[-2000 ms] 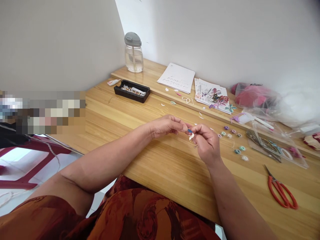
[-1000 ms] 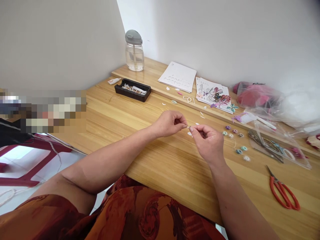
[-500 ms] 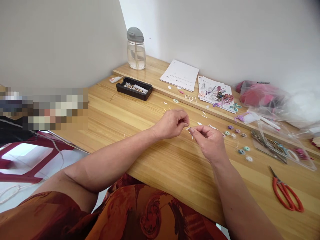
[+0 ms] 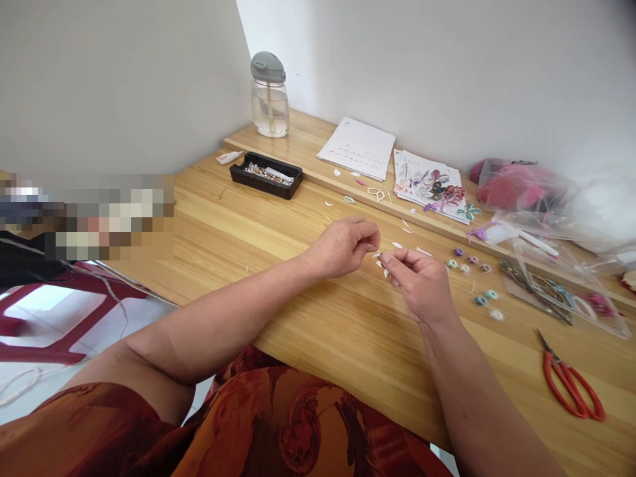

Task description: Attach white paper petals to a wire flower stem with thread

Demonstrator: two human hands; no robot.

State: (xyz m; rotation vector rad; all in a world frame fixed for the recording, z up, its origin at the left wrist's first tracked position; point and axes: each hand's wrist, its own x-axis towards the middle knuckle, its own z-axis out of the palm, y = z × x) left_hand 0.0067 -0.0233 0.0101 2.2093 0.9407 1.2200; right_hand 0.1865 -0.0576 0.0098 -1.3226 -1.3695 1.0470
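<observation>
My left hand (image 4: 345,245) and my right hand (image 4: 417,281) meet fingertip to fingertip just above the wooden table (image 4: 298,305). Both are closed in a pinch on a tiny white paper piece (image 4: 377,255) between them. Only a sliver of the piece shows; its shape is too small to make out. Small white paper scraps (image 4: 407,250) lie on the table just beyond my fingers. To the right of my right hand sit several small coloured paper coils (image 4: 472,268).
Red-handled scissors (image 4: 571,381) lie at the right edge. A black tray (image 4: 265,175) of small bits, a water bottle (image 4: 269,96), white sheets (image 4: 358,149), a card with paper flowers (image 4: 434,189) and plastic bags (image 4: 546,199) line the back. A red stool (image 4: 59,311) stands at left.
A blue tool tip between my fingers two seconds ago is no longer visible. My hands stayed pinched together and shifted slightly as the view drifted.
</observation>
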